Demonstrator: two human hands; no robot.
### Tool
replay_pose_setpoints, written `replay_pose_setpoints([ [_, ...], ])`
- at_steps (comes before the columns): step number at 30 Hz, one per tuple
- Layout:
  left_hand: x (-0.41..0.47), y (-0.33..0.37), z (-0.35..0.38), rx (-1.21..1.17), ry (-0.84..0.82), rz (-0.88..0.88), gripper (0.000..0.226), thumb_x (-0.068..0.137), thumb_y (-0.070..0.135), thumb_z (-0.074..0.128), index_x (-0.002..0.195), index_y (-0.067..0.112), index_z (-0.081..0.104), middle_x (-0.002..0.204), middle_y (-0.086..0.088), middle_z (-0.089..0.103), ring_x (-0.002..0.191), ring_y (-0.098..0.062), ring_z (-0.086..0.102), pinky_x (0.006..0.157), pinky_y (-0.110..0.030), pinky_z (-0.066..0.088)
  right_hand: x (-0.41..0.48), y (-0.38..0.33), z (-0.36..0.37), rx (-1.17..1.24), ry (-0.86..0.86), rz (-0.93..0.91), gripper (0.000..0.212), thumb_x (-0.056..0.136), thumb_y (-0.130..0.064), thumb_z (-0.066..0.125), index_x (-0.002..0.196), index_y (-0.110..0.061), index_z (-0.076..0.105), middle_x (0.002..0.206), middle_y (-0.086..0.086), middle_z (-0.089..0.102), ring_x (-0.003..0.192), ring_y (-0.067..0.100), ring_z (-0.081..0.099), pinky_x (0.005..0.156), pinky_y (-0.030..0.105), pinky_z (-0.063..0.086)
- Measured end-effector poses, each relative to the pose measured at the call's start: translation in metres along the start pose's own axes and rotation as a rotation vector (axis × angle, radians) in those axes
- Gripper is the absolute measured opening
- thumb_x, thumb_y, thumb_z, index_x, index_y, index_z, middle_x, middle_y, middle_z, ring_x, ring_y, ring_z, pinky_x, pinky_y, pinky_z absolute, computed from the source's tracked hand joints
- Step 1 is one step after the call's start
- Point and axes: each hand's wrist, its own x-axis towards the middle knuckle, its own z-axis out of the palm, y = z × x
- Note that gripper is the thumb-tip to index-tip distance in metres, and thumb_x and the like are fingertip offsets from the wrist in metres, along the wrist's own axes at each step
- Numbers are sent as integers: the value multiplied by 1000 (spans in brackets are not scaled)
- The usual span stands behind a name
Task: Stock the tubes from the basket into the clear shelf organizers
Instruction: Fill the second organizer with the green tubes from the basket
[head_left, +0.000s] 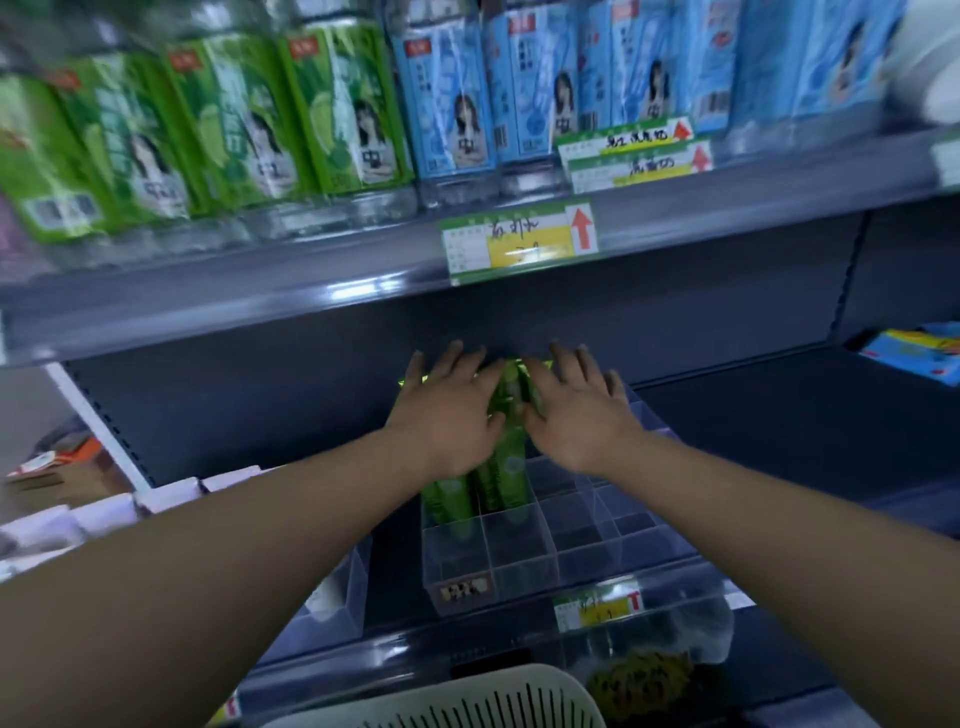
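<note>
Several green tubes (506, 457) stand upright in the back left cells of a clear shelf organizer (524, 545) on the lower shelf. My left hand (447, 410) lies flat against their left side with fingers spread and straight. From the right, my right hand (576, 410) presses the same tubes with straight fingers. The tube tops are partly hidden between my palms. The rim of a pale slotted basket (467, 696) shows at the bottom edge; its inside is out of view.
Green bottles (218, 124) and blue bottles (519, 88) line the upper shelf, which hangs just above my hands. A second clear organizer (332, 608) sits left, white boxes (104, 514) beyond it. A blue packet (914, 353) lies far right. Price tags (519, 241) front the shelves.
</note>
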Motion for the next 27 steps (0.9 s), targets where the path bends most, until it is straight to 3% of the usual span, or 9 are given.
replay_pose_setpoints([
  [13,-121,3,-21,-53,40,-44,69,95,49,33,150,24,0,159,2,-3,146,-19,-8,117,-52,-1,-98,-52,-12,-131,-22,-60,67,96,-51,26,149,-30,-9,157,0,-21,144,25,-19,117,51,-1],
  [27,-226,11,26,-115,7,-117,73,95,51,33,151,21,-3,159,0,-8,146,-18,-12,118,-46,-4,-187,-87,37,-134,-111,-129,71,97,-50,30,149,-27,-12,156,-1,-23,144,20,-20,119,45,-4],
])
